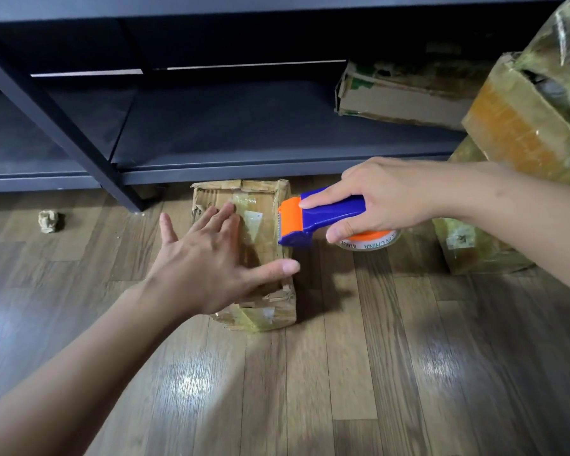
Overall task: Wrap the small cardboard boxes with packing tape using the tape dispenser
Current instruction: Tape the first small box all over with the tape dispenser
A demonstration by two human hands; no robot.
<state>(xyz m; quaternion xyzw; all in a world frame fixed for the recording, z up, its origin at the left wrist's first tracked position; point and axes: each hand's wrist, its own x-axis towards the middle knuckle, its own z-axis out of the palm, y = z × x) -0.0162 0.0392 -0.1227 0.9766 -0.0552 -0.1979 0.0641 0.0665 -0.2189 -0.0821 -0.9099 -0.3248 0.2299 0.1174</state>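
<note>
A small, worn cardboard box (264,199) lies on the wooden floor in front of a dark shelf, with clear tape across its top. My left hand (208,255) rests flat on the box top, fingers spread and straight, thumb along the near right edge. My right hand (385,195) grips a blue and orange tape dispenser (313,218) just right of the box. Its orange blade end sits at the box's right edge. The tape roll (369,240) shows under my right hand.
A dark metal shelf (244,133) stands behind the box, with a torn cardboard box (405,97) on its lower board. Taped boxes (524,126) are stacked at the right, another (474,248) on the floor. A crumpled paper ball (50,221) lies at the left.
</note>
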